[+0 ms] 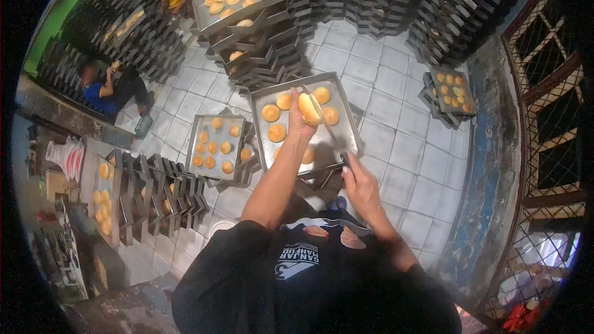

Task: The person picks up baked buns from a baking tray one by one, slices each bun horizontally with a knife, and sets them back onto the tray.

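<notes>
Stacked trays (269,65) towered above pale floor tiles (396,117); the left grip (301,126) clasped a bun (308,110), the right grip (362,190) a knife (328,128), its length slanting forward-left.

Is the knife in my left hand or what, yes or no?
No, the knife is in your right hand, while your left hand holds a bun.

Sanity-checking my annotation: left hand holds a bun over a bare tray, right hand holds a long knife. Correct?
One error: the tray isn't bare. The head view shows several round buns lying on it. The rest stands: the left hand holds a bun over it, and the right hand holds a long knife.
</notes>
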Demonstrator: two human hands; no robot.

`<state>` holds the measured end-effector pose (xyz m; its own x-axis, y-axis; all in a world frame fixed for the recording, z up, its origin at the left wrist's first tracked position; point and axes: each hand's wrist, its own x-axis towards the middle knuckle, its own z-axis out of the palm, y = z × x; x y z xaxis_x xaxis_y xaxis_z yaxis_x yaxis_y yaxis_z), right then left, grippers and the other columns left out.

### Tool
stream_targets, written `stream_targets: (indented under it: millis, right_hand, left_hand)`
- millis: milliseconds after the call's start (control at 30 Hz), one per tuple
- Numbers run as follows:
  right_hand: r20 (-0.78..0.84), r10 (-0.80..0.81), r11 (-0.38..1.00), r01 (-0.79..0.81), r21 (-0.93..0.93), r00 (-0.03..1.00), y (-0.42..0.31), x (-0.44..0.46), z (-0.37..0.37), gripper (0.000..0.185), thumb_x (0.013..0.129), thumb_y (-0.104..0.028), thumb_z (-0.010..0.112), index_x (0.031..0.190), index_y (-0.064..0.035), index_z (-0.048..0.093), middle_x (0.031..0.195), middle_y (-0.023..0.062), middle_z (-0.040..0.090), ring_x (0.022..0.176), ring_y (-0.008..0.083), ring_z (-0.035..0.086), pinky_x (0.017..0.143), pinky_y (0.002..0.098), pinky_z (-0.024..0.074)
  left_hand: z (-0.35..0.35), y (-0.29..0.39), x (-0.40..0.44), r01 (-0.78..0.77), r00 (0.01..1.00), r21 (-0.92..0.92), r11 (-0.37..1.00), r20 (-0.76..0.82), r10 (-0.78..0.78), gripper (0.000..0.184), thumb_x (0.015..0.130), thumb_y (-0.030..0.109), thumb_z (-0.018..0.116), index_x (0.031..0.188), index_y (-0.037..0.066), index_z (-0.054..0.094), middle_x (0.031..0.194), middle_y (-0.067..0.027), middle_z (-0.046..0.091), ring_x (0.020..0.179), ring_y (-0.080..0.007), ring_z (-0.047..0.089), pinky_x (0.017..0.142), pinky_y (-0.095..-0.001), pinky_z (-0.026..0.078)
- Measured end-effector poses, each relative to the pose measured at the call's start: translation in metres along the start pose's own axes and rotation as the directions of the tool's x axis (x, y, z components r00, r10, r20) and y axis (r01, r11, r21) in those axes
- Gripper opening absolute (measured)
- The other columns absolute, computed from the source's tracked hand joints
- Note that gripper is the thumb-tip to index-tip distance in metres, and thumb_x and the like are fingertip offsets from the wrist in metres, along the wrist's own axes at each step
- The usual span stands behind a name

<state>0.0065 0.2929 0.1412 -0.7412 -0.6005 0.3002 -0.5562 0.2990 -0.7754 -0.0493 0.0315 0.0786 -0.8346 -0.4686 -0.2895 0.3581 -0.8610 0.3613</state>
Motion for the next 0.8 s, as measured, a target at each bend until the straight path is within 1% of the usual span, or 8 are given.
stream_targets:
  millis: [67,200,333,400,467,567,633,800]
  right_hand:
    - [0.065,0.158,0.979,-0.165,0.117,0.985,-0.005,-0.012,-0.002,0.041,0.099,-0.014,0.056,0.138,-0.0008,0.056,0.11,0.0327,0.065,0.097,0.0473,0.066,0.082,0.0501,0.0532]
    - [0.097,0.213,0.976,-0.216,0.024,0.972,-0.003,0.027,0.003,0.042,0.098,-0.012,0.058,0.138,0.0009,0.056,0.111,0.0338,0.065,0.097,0.0467,0.066,0.082,0.0494,0.0538]
    - [0.098,0.122,0.993,-0.122,-0.005,0.988,-0.008,0.028,-0.003,0.043,0.097,-0.012,0.06,0.138,0.0017,0.055,0.11,0.033,0.065,0.096,0.0465,0.067,0.08,0.0484,0.0543]
    - [0.131,0.126,0.992,-0.122,-0.04,0.983,-0.007,0.003,-0.007,0.043,0.097,-0.012,0.06,0.137,0.0018,0.055,0.11,0.0325,0.066,0.096,0.0465,0.067,0.08,0.0479,0.0544]
    - [-0.005,0.012,1.0,-0.012,0.016,1.0,0.002,-0.02,-0.002,0.041,0.098,-0.013,0.058,0.136,0.0027,0.056,0.103,0.0301,0.067,0.088,0.0438,0.069,0.077,0.0461,0.0533]
    - [-0.005,0.056,0.997,-0.056,0.061,0.998,0.008,-0.012,0.007,0.041,0.099,-0.014,0.057,0.136,0.0032,0.055,0.103,0.0294,0.067,0.087,0.0437,0.068,0.077,0.0459,0.0534]
    - [-0.001,0.066,0.997,-0.066,0.041,0.998,0.013,0.008,0.015,0.042,0.099,-0.014,0.057,0.137,0.0033,0.055,0.102,0.0288,0.068,0.087,0.0431,0.069,0.077,0.0456,0.0535]
    - [0.051,0.075,0.997,-0.076,0.015,0.996,0.008,0.006,0.004,0.043,0.099,-0.016,0.057,0.138,0.003,0.055,0.099,0.028,0.068,0.085,0.0414,0.069,0.077,0.0449,0.0535]
  left_hand:
    - [0.002,-0.006,-0.011,0.011,0.998,0.049,0.999,-0.059,-0.008,0.046,0.088,0.062,0.069,0.092,0.016,0.065,0.08,0.0003,0.067,0.072,-0.0142,0.066,0.063,-0.0299,0.056]
    - [-0.009,-0.039,-0.021,0.06,0.997,0.082,0.995,0.037,-0.063,0.045,0.093,0.056,0.067,0.107,0.014,0.062,0.09,-0.0004,0.066,0.082,-0.0162,0.067,0.071,-0.0347,0.058]
    - [0.001,-0.023,-0.015,0.045,0.998,0.031,0.999,-0.049,-0.044,0.048,0.094,0.059,0.064,0.11,0.014,0.061,0.093,-0.0013,0.065,0.086,-0.0174,0.066,0.077,-0.0382,0.058]
    - [0.003,-0.007,-0.012,-0.013,0.988,0.033,0.999,-0.15,0.018,0.049,0.088,0.066,0.067,0.091,0.018,0.063,0.077,0.0023,0.065,0.07,-0.0142,0.065,0.061,-0.0316,0.056]
    - [-0.002,-0.005,-0.013,-0.049,0.99,0.021,0.999,-0.132,0.051,0.05,0.086,0.068,0.067,0.092,0.018,0.063,0.076,0.0012,0.064,0.068,-0.0148,0.065,0.06,-0.0323,0.056]
    - [-0.007,-0.024,-0.026,-0.005,0.997,0.081,0.997,-0.078,0.011,0.051,0.086,0.069,0.066,0.094,0.018,0.063,0.078,0.0013,0.065,0.07,-0.0142,0.065,0.062,-0.0321,0.056]
    - [-0.012,-0.038,-0.033,0.094,0.992,0.089,0.992,0.076,-0.101,0.055,0.093,0.066,0.059,0.114,0.015,0.059,0.097,-0.0004,0.064,0.092,-0.0181,0.064,0.084,-0.0389,0.055]
    - [0.005,-0.027,-0.022,0.022,0.994,0.049,0.999,-0.112,-0.016,0.053,0.088,0.07,0.062,0.099,0.018,0.062,0.084,0.0026,0.064,0.079,-0.0135,0.064,0.071,-0.031,0.056]
